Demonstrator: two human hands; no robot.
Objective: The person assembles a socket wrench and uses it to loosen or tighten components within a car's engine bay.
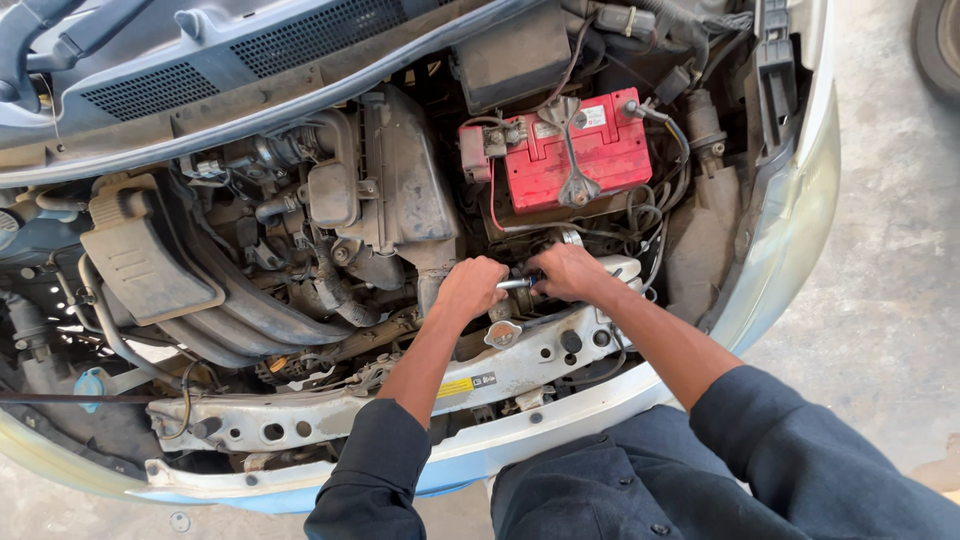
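Observation:
I look down into an open car engine bay. My left hand (470, 287) is closed in a fist just in front of the black air-intake box (400, 180). My right hand (568, 272) is closed beside it, below the red battery (575, 150). A short shiny metal tool (517, 284) runs between the two fists, and both hands grip it. A round metal radiator cap (502, 333) sits right under the hands on the pale front crossmember (400, 385). What the tool's tip touches is hidden by my fingers.
A dusty engine cover (140, 260) and hoses fill the left side. Cables and a metal clamp cross the battery top. The raised hood edge (250, 90) runs along the top left. Grey concrete floor (890, 250) lies to the right, with a tyre (940, 40) at the corner.

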